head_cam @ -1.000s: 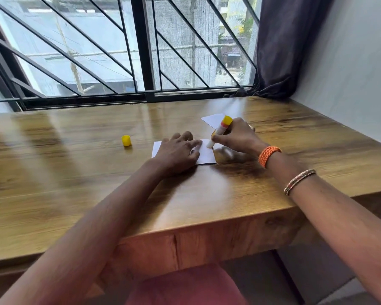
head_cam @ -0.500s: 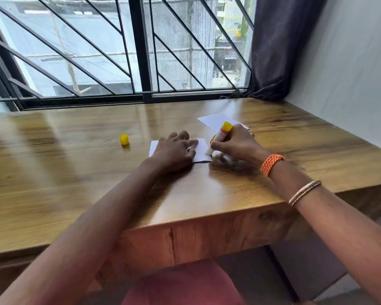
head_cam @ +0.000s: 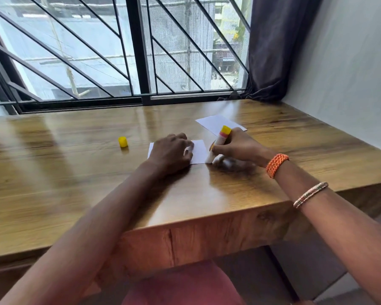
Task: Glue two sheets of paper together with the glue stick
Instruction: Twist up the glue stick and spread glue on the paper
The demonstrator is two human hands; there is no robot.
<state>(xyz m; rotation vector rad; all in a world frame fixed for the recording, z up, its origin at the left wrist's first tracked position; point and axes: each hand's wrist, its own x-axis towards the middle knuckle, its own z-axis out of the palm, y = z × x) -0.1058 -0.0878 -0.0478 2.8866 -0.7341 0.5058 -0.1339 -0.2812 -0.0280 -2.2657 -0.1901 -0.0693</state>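
Glue stick [head_cam: 218, 144], a slim white tube with a yellow end, is gripped tilted in the right hand [head_cam: 235, 147], its tip at the right edge of a small white rectangular paper sheet [head_cam: 199, 151] mid-table. Left hand [head_cam: 171, 154] presses that sheet flat with loosely bent fingers. A second white sheet [head_cam: 213, 124] lies toward the far edge of the glossy wooden table [head_cam: 75, 183], and a stubby yellow cap [head_cam: 123, 142] stands upright to the left.

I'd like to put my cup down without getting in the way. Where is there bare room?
Bare wood left of the yellow cap, and right of the far sheet toward the wall. Crowded: the near sheet, left hand, right hand, glue stick.
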